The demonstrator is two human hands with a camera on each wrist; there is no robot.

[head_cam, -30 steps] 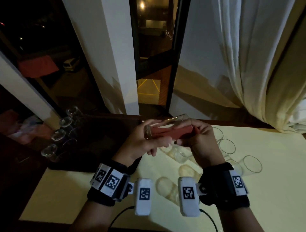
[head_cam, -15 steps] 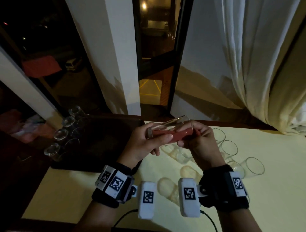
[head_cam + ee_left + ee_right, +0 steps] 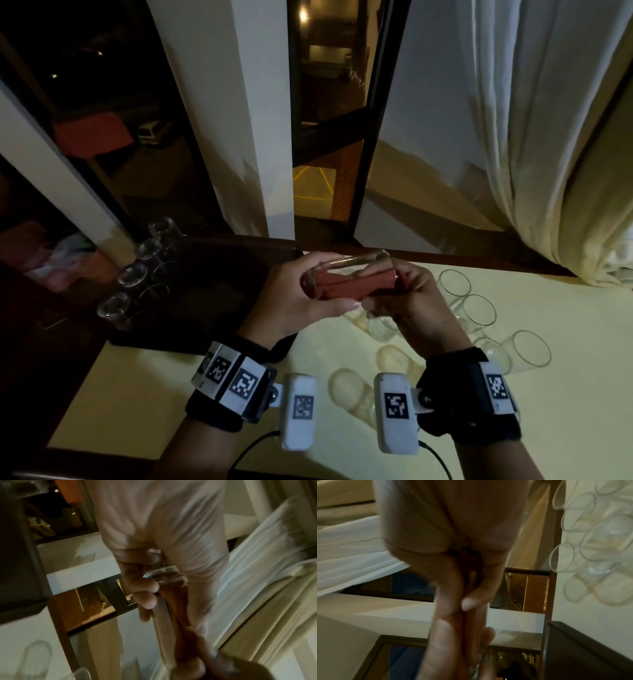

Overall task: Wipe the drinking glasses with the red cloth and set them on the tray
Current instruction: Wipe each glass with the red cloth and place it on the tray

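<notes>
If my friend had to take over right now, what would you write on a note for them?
Left hand: grip wrapped round the glass, held sideways above the table.
Right hand: holds the red cloth, which is stuffed inside that glass.
Tray: dark, on the left, with four glasses standing in a row along its left edge.
Done: those four.
Left: finish wiping this one, set it on the tray, then do the glasses lying on the table at right; their exact count is hard to tell.
</notes>
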